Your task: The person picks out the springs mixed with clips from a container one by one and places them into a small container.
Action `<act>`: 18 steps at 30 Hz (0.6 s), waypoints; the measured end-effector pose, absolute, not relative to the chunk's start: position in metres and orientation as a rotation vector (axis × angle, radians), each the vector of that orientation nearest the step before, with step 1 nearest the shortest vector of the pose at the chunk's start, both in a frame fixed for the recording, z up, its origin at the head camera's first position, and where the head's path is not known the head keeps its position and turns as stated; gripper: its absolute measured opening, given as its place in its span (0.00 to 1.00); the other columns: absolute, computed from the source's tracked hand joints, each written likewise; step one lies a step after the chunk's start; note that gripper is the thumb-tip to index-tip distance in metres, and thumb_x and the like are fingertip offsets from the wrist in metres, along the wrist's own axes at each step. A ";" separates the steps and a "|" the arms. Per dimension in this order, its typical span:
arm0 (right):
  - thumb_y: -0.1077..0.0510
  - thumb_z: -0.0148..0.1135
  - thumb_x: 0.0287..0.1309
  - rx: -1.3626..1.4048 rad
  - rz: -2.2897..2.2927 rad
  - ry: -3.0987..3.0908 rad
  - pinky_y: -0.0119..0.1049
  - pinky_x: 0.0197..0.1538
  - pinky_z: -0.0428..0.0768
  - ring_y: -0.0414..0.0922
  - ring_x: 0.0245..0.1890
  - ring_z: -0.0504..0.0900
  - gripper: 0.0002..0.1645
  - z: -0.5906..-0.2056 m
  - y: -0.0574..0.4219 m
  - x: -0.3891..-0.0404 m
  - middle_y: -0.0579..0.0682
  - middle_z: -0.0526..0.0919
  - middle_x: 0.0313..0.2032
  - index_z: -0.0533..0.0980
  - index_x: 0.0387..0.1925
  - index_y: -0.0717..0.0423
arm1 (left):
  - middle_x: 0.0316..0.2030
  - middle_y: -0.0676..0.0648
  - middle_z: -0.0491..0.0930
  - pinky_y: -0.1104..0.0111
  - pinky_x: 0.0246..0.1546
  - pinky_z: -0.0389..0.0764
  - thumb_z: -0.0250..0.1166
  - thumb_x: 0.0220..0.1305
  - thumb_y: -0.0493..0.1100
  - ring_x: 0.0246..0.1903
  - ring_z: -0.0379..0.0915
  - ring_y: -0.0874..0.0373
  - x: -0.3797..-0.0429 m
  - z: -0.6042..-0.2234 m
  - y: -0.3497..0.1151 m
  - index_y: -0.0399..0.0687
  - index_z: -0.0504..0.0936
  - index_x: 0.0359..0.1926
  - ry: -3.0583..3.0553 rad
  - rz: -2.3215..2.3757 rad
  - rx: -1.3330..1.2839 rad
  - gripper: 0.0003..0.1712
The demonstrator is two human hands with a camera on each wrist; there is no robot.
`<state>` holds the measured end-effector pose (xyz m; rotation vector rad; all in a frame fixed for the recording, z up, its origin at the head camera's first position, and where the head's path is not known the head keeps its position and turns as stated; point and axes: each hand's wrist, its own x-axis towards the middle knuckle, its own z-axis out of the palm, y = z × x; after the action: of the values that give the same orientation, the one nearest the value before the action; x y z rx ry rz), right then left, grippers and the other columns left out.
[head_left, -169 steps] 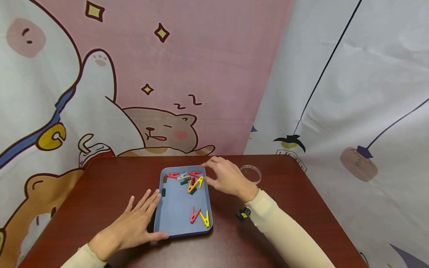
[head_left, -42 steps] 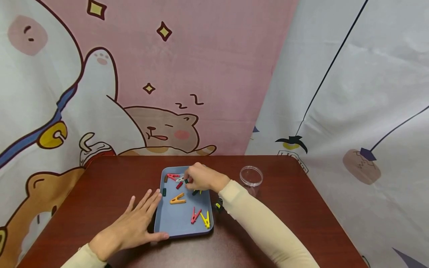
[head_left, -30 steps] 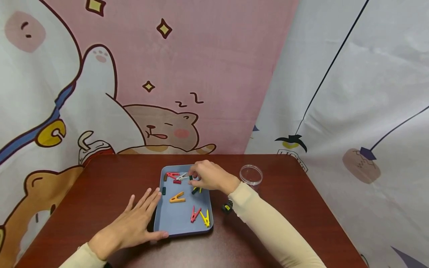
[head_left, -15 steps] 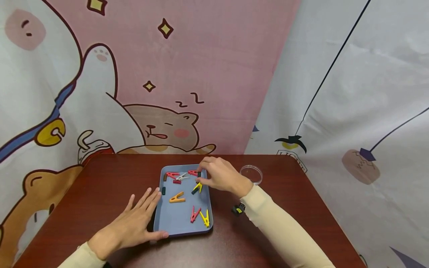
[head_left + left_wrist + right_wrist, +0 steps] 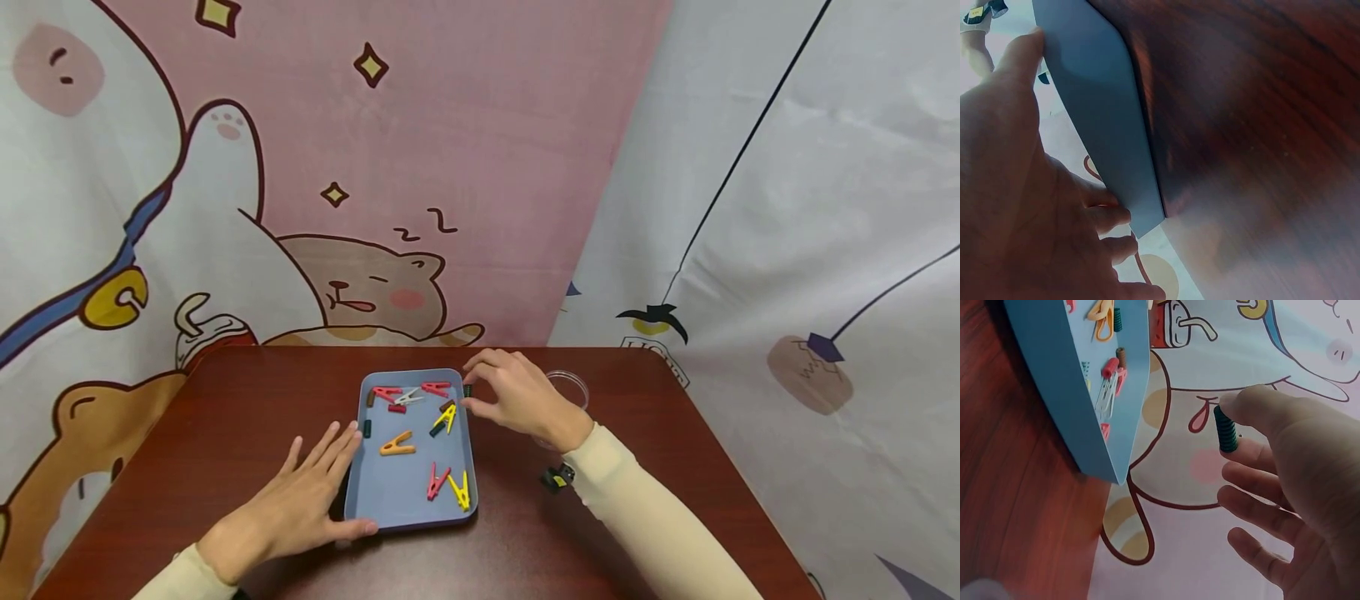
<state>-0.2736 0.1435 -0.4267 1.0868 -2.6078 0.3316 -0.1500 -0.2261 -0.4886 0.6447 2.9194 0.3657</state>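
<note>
My right hand [image 5: 528,402] pinches a dark green coil spring [image 5: 1225,429] between thumb and index finger, just past the tray's right rim in the head view. My left hand [image 5: 288,504] lies with straight, spread fingers against the left side of the blue tray [image 5: 408,492]. In the tray lie clothespins: an orange clothespin [image 5: 397,444], a white clothespin [image 5: 407,397], several red ones and two yellow ones. Small springs lie among them, including a red spring [image 5: 397,409], a brown spring [image 5: 370,400] and a green spring [image 5: 367,429].
A clear round jar [image 5: 573,385] stands on the dark red wooden table [image 5: 247,417], right of the tray and partly hidden behind my right hand. A patterned cloth [image 5: 480,167] hangs behind the table's far edge.
My right hand took hold of the green spring and moved right, out over the tray's rim. Earlier, the orange clothespin shifted to mid-tray and the red spring went left. My left hand stayed still.
</note>
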 end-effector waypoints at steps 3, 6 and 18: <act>0.42 0.87 0.68 1.062 0.370 -2.613 0.51 0.69 0.89 0.48 0.64 0.90 0.20 -0.427 0.152 -0.272 0.47 0.91 0.64 0.93 0.52 0.49 | 0.96 0.39 0.51 0.16 0.85 0.50 0.64 0.62 0.94 0.94 0.48 0.30 -0.150 -0.489 -0.226 0.40 0.56 0.94 2.920 0.362 0.644 0.82; 0.42 0.87 0.69 1.049 0.401 -2.613 0.53 0.71 0.88 0.49 0.64 0.90 0.19 -0.427 0.160 -0.271 0.48 0.91 0.65 0.93 0.51 0.48 | 0.96 0.39 0.51 0.16 0.85 0.50 0.64 0.62 0.95 0.94 0.48 0.31 -0.149 -0.490 -0.226 0.40 0.56 0.95 2.922 0.360 0.641 0.82; 0.43 0.85 0.71 0.954 0.460 -2.627 0.58 0.68 0.89 0.51 0.63 0.91 0.17 -0.426 0.189 -0.266 0.49 0.91 0.65 0.93 0.51 0.48 | 0.96 0.39 0.52 0.17 0.86 0.49 0.66 0.62 0.94 0.94 0.47 0.30 -0.150 -0.490 -0.226 0.40 0.56 0.95 2.924 0.366 0.639 0.82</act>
<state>-0.2655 0.1895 -0.4260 0.9538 -2.6270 0.4595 -0.1501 -0.2262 -0.4897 0.6387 2.9236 0.3661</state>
